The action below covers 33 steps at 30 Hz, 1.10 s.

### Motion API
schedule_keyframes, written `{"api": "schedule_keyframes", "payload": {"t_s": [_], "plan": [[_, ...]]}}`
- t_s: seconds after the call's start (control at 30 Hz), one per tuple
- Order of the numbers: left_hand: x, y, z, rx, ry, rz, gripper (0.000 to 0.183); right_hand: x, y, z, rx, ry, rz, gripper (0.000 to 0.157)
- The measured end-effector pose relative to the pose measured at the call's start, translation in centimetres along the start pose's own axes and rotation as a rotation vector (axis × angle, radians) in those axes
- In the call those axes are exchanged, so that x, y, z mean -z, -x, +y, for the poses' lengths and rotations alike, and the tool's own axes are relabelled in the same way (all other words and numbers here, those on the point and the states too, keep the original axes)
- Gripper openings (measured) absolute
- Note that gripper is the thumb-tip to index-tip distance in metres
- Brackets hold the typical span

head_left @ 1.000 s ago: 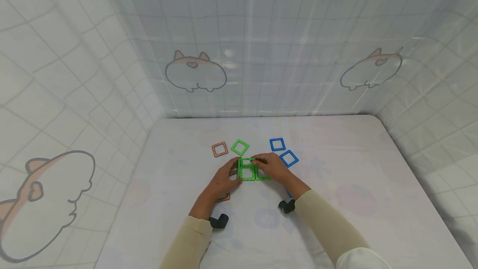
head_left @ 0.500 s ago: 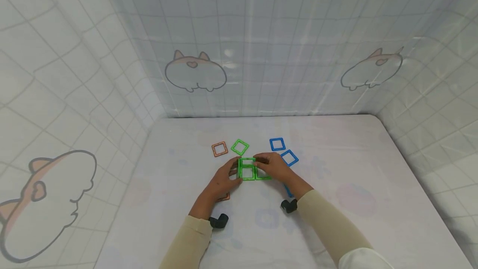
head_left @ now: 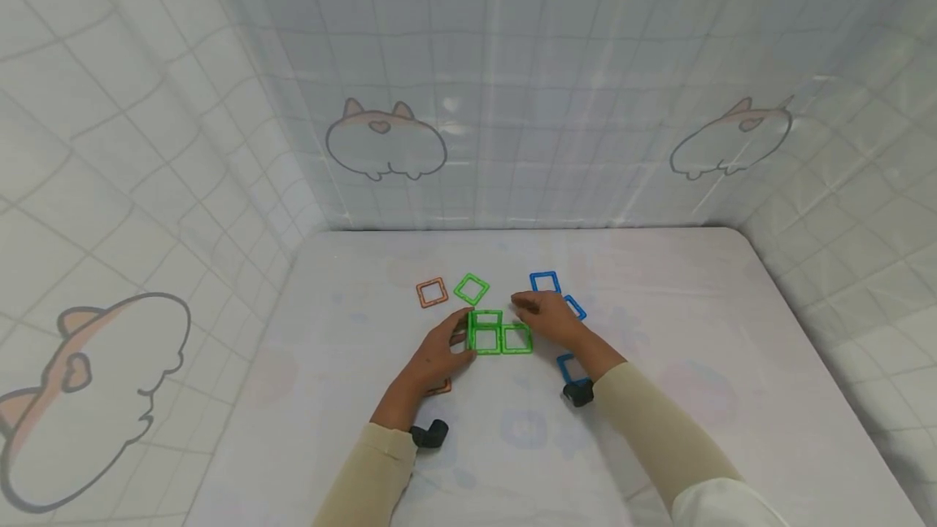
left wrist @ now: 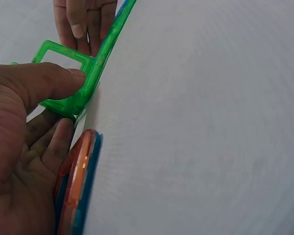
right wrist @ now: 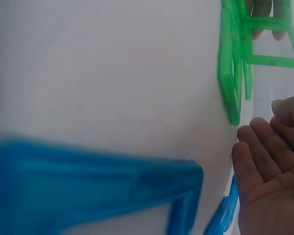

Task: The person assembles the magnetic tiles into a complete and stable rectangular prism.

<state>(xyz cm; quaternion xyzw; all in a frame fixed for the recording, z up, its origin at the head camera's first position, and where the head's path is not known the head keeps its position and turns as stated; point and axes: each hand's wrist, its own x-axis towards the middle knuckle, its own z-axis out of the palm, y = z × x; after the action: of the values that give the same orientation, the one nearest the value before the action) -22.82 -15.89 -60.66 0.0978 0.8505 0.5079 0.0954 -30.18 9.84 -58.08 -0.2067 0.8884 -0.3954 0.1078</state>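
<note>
My left hand point(head_left: 435, 356) holds the left side of a small green structure of square magnetic tiles point(head_left: 501, 340). In the left wrist view the thumb lies over a green frame point(left wrist: 95, 73), with fingers beneath and behind. One square of the structure lies flat on the right; others stand up as a box shape. My right hand point(head_left: 552, 320) is just right of the structure, apart from it. Its palm and loosely bent fingers point(right wrist: 264, 147) hold nothing in the right wrist view. A loose green tile point(head_left: 481, 296) lies behind the structure.
An orange tile point(head_left: 420, 293) lies at the back left, another point(head_left: 440, 389) partly under the left wrist. Blue tiles point(head_left: 544, 273) lie behind the right hand, which partly covers one point(head_left: 576, 307). A further blue tile point(head_left: 562, 368) sits by the right wrist. Patterned curtains surround the table.
My right hand has let go of the green structure and moved right and slightly back, uncovering its right square and the blue tile by the wrist. The left hand stays put.
</note>
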Motion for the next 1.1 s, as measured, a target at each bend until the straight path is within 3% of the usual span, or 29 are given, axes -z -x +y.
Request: {"api": "schedule_keyframes", "payload": {"t_s": [0.3,0.6,0.87,1.1], "plan": [[0.0,0.0,-0.4,0.007,0.015,-0.001,0.078,0.3,-1.3,-0.3,-0.005,0.070,-0.004,0.051],[-0.1,0.2,-0.4,-0.001,0.039,-0.013,0.078,0.6,-2.4,-0.9,0.012,0.181,-0.098,0.067],[-0.1,0.3,-0.5,0.027,0.017,-0.016,0.078,0.0,-3.4,-1.0,0.004,0.200,-0.154,0.075],[0.0,0.3,-0.5,0.008,0.014,-0.012,0.077,-0.2,-4.2,-1.4,0.009,0.249,-0.174,0.085]]}}
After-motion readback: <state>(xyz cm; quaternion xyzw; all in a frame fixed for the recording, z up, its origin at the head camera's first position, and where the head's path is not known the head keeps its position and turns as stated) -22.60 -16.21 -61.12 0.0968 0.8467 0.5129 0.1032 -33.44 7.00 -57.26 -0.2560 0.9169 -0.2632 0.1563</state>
